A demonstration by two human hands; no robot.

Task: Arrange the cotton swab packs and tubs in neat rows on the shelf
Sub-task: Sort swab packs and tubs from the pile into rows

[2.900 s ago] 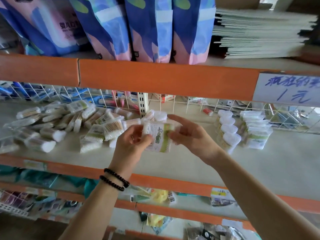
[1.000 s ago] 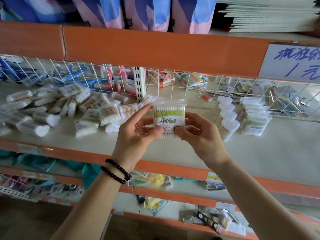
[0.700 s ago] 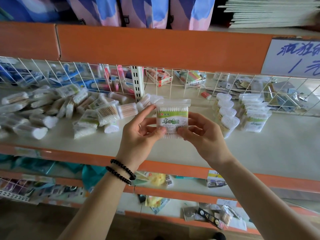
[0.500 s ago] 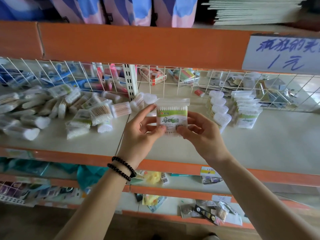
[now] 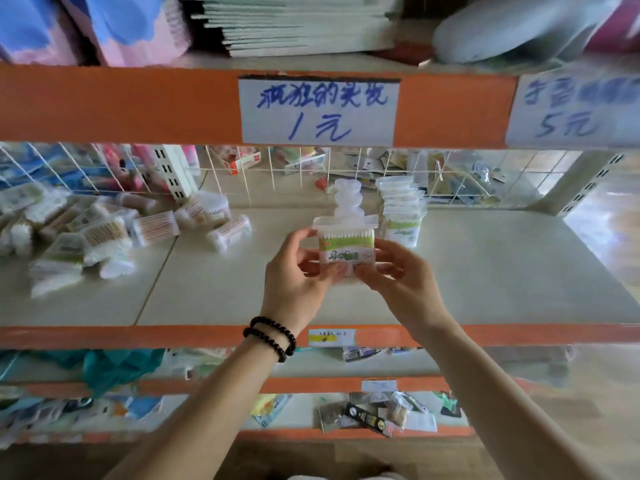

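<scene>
**Handling the Swab Pack During Shelf Placement**

At far left, a loose heap of clear-wrapped cotton swab packs and tubs [image 5: 104,233] lies unsorted on the pale shelf board [image 5: 485,271]. At centre, the left hand [image 5: 294,275] pinches the lower left edge of a clear rectangular plastic swab pack with a green label [image 5: 346,249]; the right hand [image 5: 398,275] pinches its lower right edge. The pack is held upright above the shelf, directly in front of a row of translucent round tubs [image 5: 346,199]. Just right stands a row of matching green-labelled packs [image 5: 401,216].

The pack is judged light, with thin, smooth walls that may flex or slip. Grip the two side edges, low, with moderate pressure.
</scene>
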